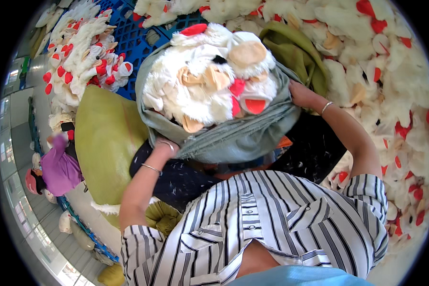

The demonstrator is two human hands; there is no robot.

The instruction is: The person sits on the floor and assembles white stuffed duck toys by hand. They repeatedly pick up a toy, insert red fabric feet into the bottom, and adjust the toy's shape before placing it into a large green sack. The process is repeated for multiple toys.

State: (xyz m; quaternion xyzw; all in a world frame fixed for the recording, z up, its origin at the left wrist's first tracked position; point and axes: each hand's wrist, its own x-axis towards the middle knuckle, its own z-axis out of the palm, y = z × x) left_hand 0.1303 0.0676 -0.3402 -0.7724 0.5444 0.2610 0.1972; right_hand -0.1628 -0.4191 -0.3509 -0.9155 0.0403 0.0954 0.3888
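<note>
In front of me an open grey-green woven sack (233,143) bulges with white fluffy plush pieces (195,90), some with red, beige and black parts. The pieces heap up above its rim. My left hand (169,147) is closed on the near left side of the sack, its fingertips partly hidden by the cloth. On the right, my right hand (304,95) grips the sack's rim, fingers curled around the fabric. Both wrists wear bangles.
A full olive sack (109,138) stands at my left, and an olive cloth (295,52) lies bunched beyond my right hand. Plush pieces (362,90) pile up along the right. Blue plastic pallets (148,28) lie behind. A person in purple (62,167) is at far left.
</note>
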